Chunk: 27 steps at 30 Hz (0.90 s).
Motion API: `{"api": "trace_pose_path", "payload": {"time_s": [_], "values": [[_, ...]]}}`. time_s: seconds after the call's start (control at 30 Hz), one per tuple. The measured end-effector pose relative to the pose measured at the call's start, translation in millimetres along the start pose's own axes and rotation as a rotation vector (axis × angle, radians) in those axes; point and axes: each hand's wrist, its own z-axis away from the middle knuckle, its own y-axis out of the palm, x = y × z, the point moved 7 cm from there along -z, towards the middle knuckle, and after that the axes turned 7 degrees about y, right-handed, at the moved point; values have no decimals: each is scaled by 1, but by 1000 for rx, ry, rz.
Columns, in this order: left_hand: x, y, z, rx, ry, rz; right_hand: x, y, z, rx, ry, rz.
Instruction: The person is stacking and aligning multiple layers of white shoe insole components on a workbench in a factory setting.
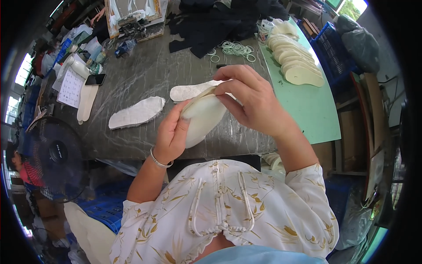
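My left hand [172, 134] grips a cream shoe insole [204, 119] by its left edge, thumb on the near face. The insole is tilted up over the front edge of the table, and a layered edge shows along its top. My right hand [256, 99] pinches that top edge between thumb and fingers. Behind them a white fleecy insole [191, 91] lies partly hidden. Another white fleecy insole [137, 113], with a fuzzy rim, rests on the dark table [132, 83] to the left of my left hand.
A fanned row of cream insoles [299, 61] lies on a green mat [314, 112] at right. Pale green rings [237, 48] and dark cloth [211, 22] sit at the back. At left are a phone [95, 79], a written sheet [71, 87] and a black fan [59, 154].
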Motion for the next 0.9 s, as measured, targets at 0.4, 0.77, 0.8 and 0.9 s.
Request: {"api": "trace_pose_path", "payload": {"time_s": [0.4,0.77,0.8,0.9], "values": [[-12,10,-19,-14,34,156,3,14,14,-142,1,40],[-5,-12,-23,-215,-26,195,-26,18,46,-190,312,-508],[-3,-13,-24,-195,3,197,-26,17,47,-223,361,-482],[-4,-9,-25,-198,5,200,-23,15,44,-245,348,-493]]}}
